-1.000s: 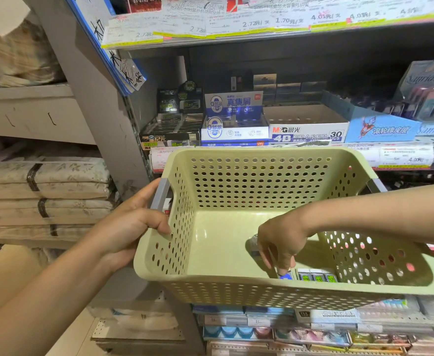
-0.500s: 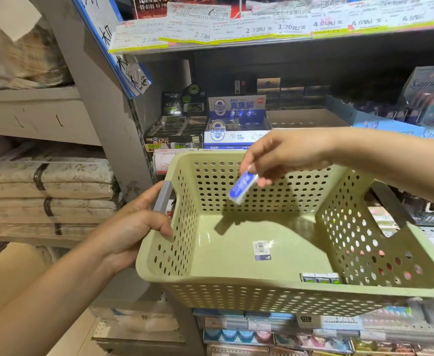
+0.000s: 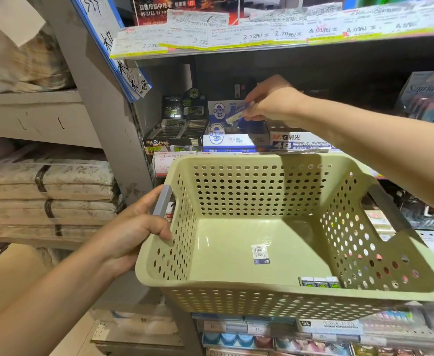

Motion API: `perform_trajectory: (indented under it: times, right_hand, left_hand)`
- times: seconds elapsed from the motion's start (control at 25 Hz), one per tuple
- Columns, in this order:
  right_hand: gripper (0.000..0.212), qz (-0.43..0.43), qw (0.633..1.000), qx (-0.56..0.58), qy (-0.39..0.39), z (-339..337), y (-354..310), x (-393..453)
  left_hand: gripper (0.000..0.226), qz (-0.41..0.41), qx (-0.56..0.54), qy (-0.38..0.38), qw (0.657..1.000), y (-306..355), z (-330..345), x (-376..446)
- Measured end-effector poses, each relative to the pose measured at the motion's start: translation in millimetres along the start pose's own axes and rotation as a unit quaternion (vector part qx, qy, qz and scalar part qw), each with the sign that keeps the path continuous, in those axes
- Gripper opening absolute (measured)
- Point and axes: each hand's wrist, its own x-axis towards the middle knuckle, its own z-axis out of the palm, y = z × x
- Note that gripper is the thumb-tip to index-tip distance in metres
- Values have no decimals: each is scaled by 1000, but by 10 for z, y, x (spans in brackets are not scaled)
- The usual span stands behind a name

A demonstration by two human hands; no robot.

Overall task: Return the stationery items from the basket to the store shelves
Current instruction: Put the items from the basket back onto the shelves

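My left hand [image 3: 133, 228] grips the grey left handle of a pale green perforated basket [image 3: 236, 291] held in front of the shelves. My right hand [image 3: 270, 101] reaches over the basket and pinches a small blue-and-white eraser [image 3: 236, 115] just above an open blue-and-white eraser display box [image 3: 226, 140] on the middle shelf. Three small erasers with green labels [image 3: 320, 281] lie in the basket's near right corner, and a barcode sticker [image 3: 260, 253] is stuck to its floor.
A black eraser display box [image 3: 175, 140] stands left of the blue one, and a white 4B eraser box [image 3: 300, 142] to its right. Price tags [image 3: 236, 37] line the shelf edge above. Folded bedding [image 3: 46, 191] is stacked on shelves at the left. Lower shelves hold more stationery.
My right hand picked the blue eraser out of the basket's near corner, lifted it up and carried it forward to the blue display box on the shelf. The left hand kept its hold on the basket.
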Motion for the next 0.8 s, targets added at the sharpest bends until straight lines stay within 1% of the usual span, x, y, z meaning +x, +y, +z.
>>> perform_trajectory:
  times: [0.08,0.2,0.48,0.64,0.8]
  right_hand:
    - [27,6,999,-44,-17,72,0,41]
    - [30,-2,994,-110,-16,169,1,65]
    - [34,5,991,-132,-30,345,-15,122]
    - [30,18,986,-157,-43,394,-8,172]
    - [30,8,982,-184,-45,437,2,197]
  left_hand:
    - [86,0,2,-1,1000,-3,-2,-2]
    - [80,5,2,-5,1000,5,-3,-6]
    - [80,14,-13,-11,1000,-11,-33,-1]
    - [82,14,-15,-12,1000,-22,-61,-6]
    - [88,1,-8,-4,1000,-30,-133,-14]
